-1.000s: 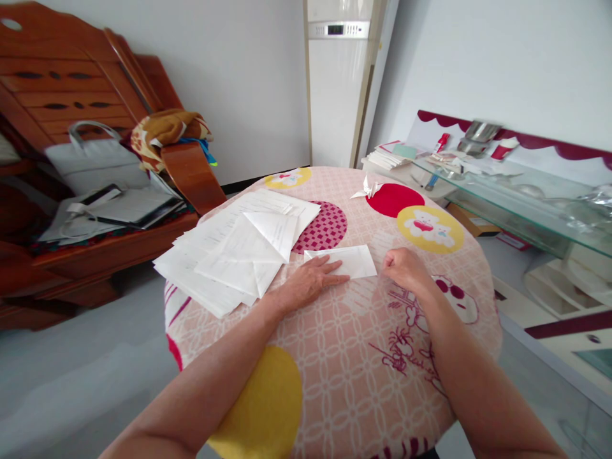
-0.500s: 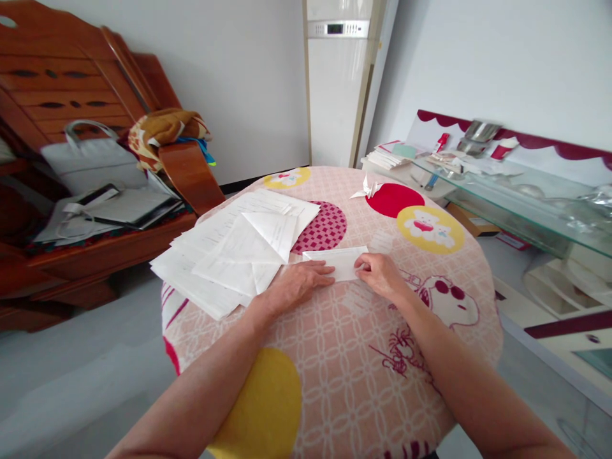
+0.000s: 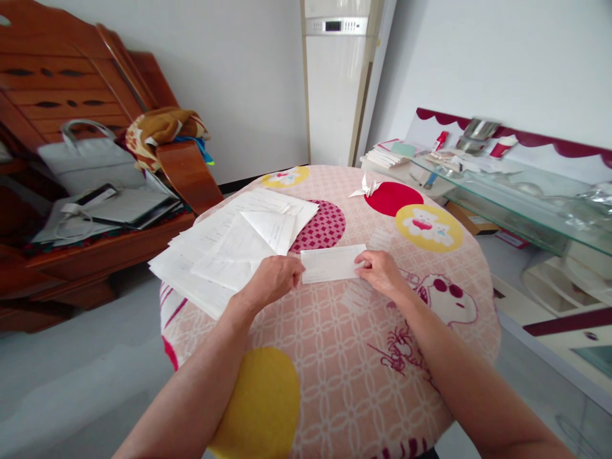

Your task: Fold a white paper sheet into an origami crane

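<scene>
A folded white paper strip (image 3: pixel 331 263) lies on the round table (image 3: pixel 344 357), which is covered by a pink patterned cloth. My left hand (image 3: pixel 272 280) pinches the strip's left end with curled fingers. My right hand (image 3: pixel 380 273) grips its right end, fingers bent over the edge. A loose pile of white sheets (image 3: pixel 234 252) spreads just left of my left hand. A small folded paper figure (image 3: pixel 366 187) sits at the table's far side.
A wooden bench (image 3: pixel 95 191) at the left carries a grey bag (image 3: pixel 86 159), papers and a folded blanket. A glass shelf unit (image 3: pixel 516 191) with cups and clutter stands at the right. A tall white appliance (image 3: pixel 335 83) is against the back wall.
My left hand went from lying flat on the strip to pinching its left end. My right hand moved in from a fist beside the strip and took hold of its right end.
</scene>
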